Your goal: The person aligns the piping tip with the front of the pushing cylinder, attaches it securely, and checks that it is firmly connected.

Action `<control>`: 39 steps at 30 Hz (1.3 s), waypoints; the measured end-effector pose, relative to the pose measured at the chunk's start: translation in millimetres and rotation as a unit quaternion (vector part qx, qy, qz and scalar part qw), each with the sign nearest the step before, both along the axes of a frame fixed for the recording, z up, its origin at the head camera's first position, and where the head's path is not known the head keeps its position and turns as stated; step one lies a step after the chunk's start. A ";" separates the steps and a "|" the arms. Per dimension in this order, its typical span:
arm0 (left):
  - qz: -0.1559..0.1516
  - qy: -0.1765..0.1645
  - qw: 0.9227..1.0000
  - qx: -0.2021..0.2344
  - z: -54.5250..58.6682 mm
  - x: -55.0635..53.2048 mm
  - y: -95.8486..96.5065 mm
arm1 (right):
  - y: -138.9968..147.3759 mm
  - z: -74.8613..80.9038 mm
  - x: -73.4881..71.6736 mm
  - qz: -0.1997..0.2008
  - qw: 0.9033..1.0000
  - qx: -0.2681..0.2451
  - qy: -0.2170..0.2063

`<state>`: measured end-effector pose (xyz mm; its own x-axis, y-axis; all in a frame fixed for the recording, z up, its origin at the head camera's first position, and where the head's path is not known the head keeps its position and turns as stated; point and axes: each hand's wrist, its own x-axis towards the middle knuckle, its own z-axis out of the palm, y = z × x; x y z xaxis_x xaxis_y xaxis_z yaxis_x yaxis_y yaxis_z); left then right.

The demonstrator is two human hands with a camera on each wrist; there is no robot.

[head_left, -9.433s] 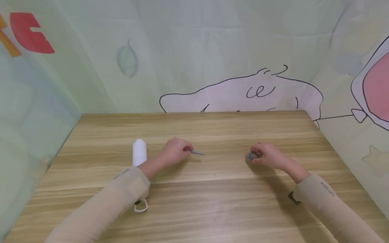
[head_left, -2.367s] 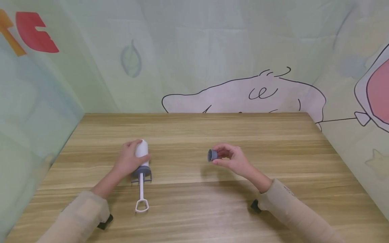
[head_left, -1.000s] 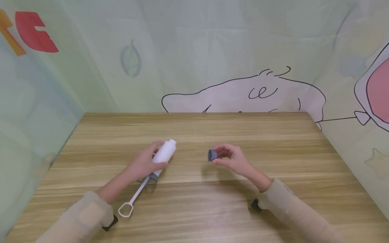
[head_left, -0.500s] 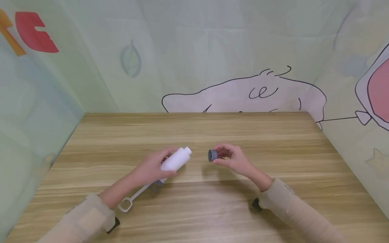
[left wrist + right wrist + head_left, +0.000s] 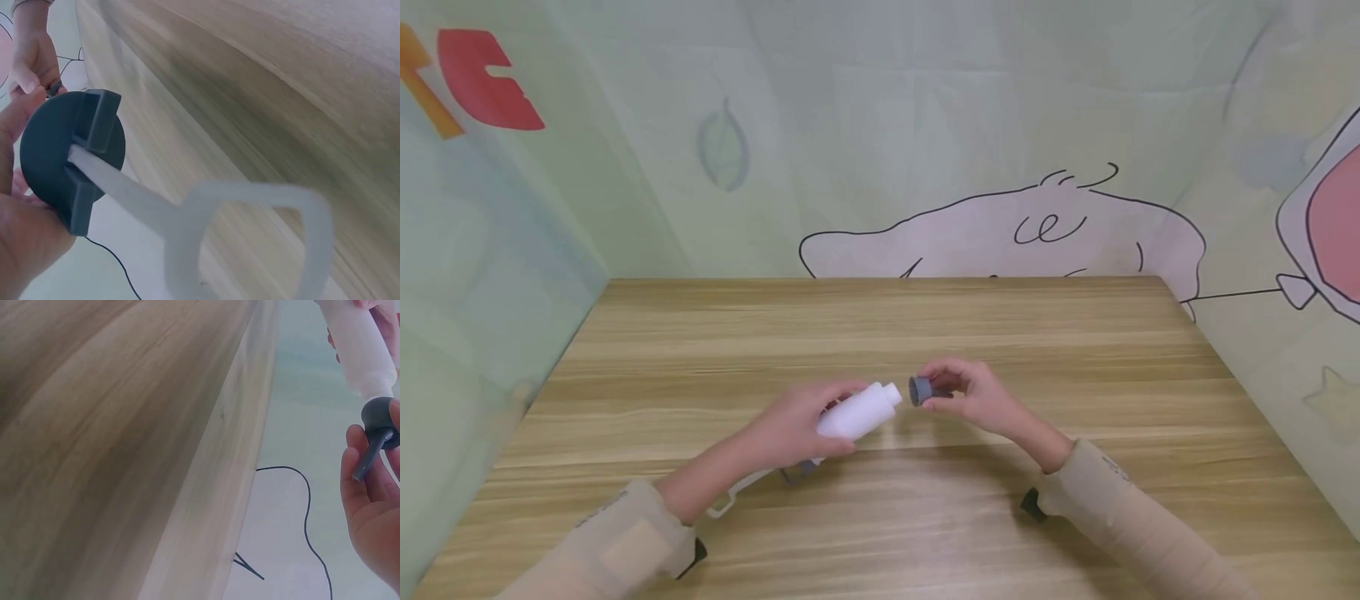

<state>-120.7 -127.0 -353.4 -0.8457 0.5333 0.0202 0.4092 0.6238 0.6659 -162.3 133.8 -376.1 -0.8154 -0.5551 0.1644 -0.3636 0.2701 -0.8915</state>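
My left hand (image 5: 801,421) grips the white barrel of a large plunger syringe (image 5: 861,412), its narrow tip angled up to the right. In the left wrist view, the syringe's dark grey end cap (image 5: 47,150) has two raised flanges, with the white plunger shaft (image 5: 119,187) coming out to a loop handle (image 5: 181,250). My right hand (image 5: 973,398) pinches a grey nozzle cap (image 5: 920,390), its hollow end facing the barrel tip across a small gap in the head view. A thin spout (image 5: 372,455) sticks out of the cap in the right wrist view.
Both hands are over a wood-grain table (image 5: 880,317). Behind and beside it hangs a pale printed backdrop (image 5: 880,125) with cartoon shapes. Dark straps show at both sleeve cuffs.
Earlier the left hand held a thin stick, then took hold of the syringe lying at left. It has carried the syringe rightward, tilting it toward the nozzle cap. Lately the right hand barely moved.
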 end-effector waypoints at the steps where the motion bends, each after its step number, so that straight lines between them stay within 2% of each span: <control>1: -0.002 -0.006 1.000 0.000 0.6 0.5 1.2 | -0.3 0.1 0.1 0.004 1.000 0.003 0.000; 9: -0.029 -0.022 0.999 -0.003 3.8 1.6 8.2 | -3.5 1.3 1.5 0.038 0.999 0.009 0.013; 18: -0.041 -0.012 0.999 -0.004 2.7 1.2 10.2 | -5.8 2.8 3.3 0.067 0.996 0.013 0.048; 31: -0.049 -0.019 0.999 -0.014 7.0 2.4 12.2 | -5.4 5.7 5.1 0.070 0.995 0.027 0.072; 39: -0.063 -0.024 0.998 -0.006 6.3 0.5 10.5 | -6.4 7.6 7.1 0.090 0.989 0.027 0.117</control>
